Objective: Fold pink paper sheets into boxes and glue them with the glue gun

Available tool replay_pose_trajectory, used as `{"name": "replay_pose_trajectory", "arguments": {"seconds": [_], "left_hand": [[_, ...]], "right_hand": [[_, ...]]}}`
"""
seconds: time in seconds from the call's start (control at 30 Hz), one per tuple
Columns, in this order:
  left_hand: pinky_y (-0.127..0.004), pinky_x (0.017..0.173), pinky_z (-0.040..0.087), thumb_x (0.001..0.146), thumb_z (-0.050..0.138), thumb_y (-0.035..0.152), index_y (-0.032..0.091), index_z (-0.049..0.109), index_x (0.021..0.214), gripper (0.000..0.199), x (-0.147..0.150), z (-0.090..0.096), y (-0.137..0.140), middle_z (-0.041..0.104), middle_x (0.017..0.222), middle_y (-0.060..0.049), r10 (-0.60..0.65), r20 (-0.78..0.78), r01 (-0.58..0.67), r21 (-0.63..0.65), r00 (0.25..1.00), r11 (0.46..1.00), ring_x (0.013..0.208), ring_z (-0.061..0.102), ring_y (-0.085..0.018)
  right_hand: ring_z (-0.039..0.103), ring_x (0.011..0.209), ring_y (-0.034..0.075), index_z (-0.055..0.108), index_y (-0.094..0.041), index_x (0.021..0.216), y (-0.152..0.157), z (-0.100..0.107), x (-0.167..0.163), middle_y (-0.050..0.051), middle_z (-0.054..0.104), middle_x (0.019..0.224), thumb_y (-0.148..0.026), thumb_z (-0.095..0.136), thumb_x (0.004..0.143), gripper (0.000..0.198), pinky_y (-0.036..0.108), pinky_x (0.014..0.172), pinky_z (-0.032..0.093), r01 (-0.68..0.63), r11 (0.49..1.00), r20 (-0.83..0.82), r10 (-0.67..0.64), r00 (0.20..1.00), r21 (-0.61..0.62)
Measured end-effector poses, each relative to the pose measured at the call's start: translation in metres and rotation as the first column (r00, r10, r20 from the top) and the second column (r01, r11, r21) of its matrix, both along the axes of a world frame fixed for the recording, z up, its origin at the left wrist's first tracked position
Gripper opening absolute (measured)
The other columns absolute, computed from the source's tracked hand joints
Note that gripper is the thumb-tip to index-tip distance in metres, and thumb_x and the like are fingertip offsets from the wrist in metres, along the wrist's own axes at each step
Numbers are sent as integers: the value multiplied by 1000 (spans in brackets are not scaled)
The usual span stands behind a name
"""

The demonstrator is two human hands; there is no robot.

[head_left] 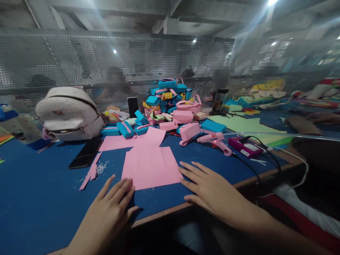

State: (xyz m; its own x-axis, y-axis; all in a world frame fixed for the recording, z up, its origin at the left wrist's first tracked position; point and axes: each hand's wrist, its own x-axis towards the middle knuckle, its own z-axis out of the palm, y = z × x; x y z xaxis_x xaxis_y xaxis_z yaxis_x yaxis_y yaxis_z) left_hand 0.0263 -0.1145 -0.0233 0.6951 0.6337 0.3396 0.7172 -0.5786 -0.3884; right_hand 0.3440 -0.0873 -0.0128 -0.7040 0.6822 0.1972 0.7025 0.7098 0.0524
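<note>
A sheet of pink paper [151, 170] with faint crease lines lies flat on the blue table in front of me. My left hand [114, 202] is at its lower left corner, fingers spread, fingertips touching or very near the edge. At the right edge, my right hand [200, 186] rests with fingers stretched out and apart. Neither hand grips anything. Another pink piece [117, 142] lies behind the sheet, partly overlapped. A pink glue gun [216, 141] with a small red light sits to the right, its cord running toward the table edge.
A heap of blue, pink and yellow paper boxes [170, 102] stands at the back. A white backpack [70, 117], a black phone [85, 154] and pink scraps [91, 171] are to the left. A purple power strip [244, 147] and green sheets [247, 127] lie right, near another person's arm [304, 125].
</note>
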Motion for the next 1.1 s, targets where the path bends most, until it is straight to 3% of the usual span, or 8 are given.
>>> {"name": "replay_pose_trajectory", "arguments": {"seconds": [0.2, 0.4, 0.53, 0.7, 0.8, 0.93, 1.03, 1.1], "left_hand": [[-58, 100, 38, 96, 44, 30, 23, 73, 99, 30, -9, 3, -6, 68, 119, -8, 67, -11, -68, -62, 998, 996, 112, 61, -33], [-58, 100, 38, 95, 43, 32, 16, 73, 104, 35, -14, 2, -8, 71, 112, -12, 188, 17, -186, -77, 982, 980, 105, 65, -33], [-57, 102, 38, 95, 46, 35, 19, 69, 113, 33, -14, 0, -7, 70, 117, -8, 203, 17, -200, -115, 979, 973, 108, 64, -31], [-56, 99, 41, 94, 49, 37, 20, 69, 114, 33, -14, 3, -7, 70, 117, -7, 200, 7, -197, -123, 980, 973, 108, 65, -31], [-57, 100, 41, 93, 49, 34, 19, 70, 111, 31, -13, 3, -7, 71, 114, -9, 192, -1, -191, -116, 981, 975, 106, 65, -31], [-58, 99, 41, 93, 46, 29, 18, 70, 110, 32, -13, 0, -7, 71, 112, -11, 171, 23, -168, -84, 985, 982, 105, 66, -31], [-59, 98, 43, 94, 45, 31, 20, 70, 110, 32, -14, 0, -8, 72, 112, -10, 173, 57, -168, -92, 983, 981, 104, 67, -31], [-56, 96, 46, 94, 46, 34, 25, 70, 112, 31, -19, 3, -7, 71, 113, -6, 191, 95, -176, -152, 977, 973, 104, 67, -30]], "right_hand": [[45, 131, 30, 70, -22, 112, -2, -5, 11, 9, 60, 131, -38, 51, 94, 30, 53, 105, 40, 67, 998, -112, -69, 991, -21], [58, 118, 26, 59, -26, 128, 21, -6, 7, 4, 63, 127, -34, 47, 95, 36, 49, 100, 46, 151, 945, -397, -263, 879, -291], [50, 127, 24, 48, -27, 138, 43, -6, 5, 4, 52, 140, -38, 49, 94, 45, 48, 106, 41, -9, 893, -546, -267, 794, -450], [49, 127, 26, 50, -26, 136, 60, -3, -5, 7, 52, 139, -31, 54, 90, 47, 49, 108, 38, -88, 901, -641, -231, 732, -425], [58, 114, 23, 44, -21, 139, 73, -6, -15, 12, 56, 132, -26, 58, 84, 57, 43, 98, 47, -173, 889, -747, -235, 622, -424], [64, 89, 18, 28, -16, 146, 91, -12, -26, 13, 60, 116, -24, 67, 73, 83, 35, 82, 53, -306, 802, -818, -349, 457, -513], [65, 87, 17, 8, -17, 151, 94, -10, -33, 8, 66, 103, -22, 68, 73, 98, 35, 82, 51, -458, 672, -803, -385, 455, -582], [65, 84, 17, 1, -15, 152, 89, -4, -36, 5, 69, 95, -21, 66, 75, 101, 36, 82, 51, -474, 659, -799, -362, 480, -583]]}}
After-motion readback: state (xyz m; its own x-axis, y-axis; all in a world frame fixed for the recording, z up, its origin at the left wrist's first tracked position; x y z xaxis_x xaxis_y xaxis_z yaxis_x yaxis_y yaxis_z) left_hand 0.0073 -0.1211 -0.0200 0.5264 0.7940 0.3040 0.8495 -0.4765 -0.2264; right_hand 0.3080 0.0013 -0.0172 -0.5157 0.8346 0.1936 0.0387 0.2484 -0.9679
